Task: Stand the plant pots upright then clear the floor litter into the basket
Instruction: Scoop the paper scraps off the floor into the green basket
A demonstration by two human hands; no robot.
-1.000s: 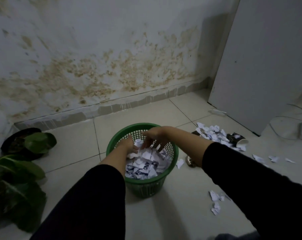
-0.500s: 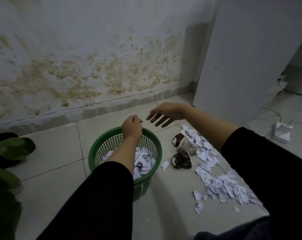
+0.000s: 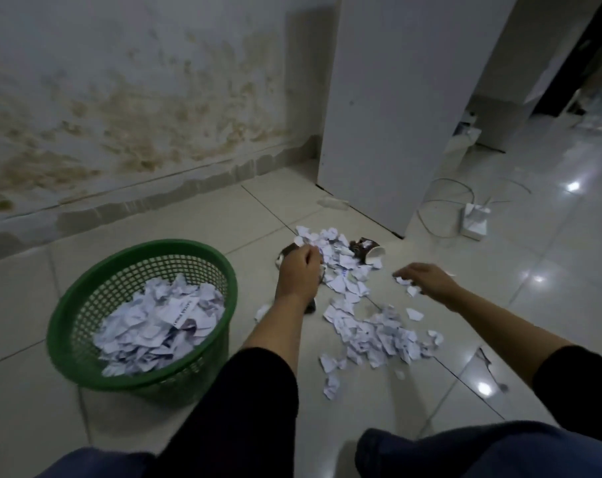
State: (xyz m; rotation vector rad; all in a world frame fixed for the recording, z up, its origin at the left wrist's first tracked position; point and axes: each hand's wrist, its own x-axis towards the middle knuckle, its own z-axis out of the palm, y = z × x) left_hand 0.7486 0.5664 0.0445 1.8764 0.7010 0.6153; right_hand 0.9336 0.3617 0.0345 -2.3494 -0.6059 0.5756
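Note:
A green mesh basket (image 3: 85, 288) stands on the tiled floor at the left, half full of torn white paper (image 3: 154, 326). Right of it lies a spread of torn paper scraps (image 3: 372, 332). A crushed brown paper cup (image 3: 368, 253) lies at the far end of the scraps. My left hand (image 3: 297, 274) is down over the far part of the pile, its fingers curled onto some scraps, and it covers a second crushed cup (image 3: 285, 253). My right hand (image 3: 427, 279) reaches in from the right, fingers apart, tips touching scraps. No plant pots are in view.
A white cabinet panel (image 3: 396, 115) stands just behind the litter. A white power adapter with loose cables (image 3: 473, 220) lies on the floor to its right. The stained wall runs behind the basket. My knees fill the bottom edge.
Both hands left the basket and moved right and down to the litter pile. The view swung right, so the plants at the left dropped out of sight.

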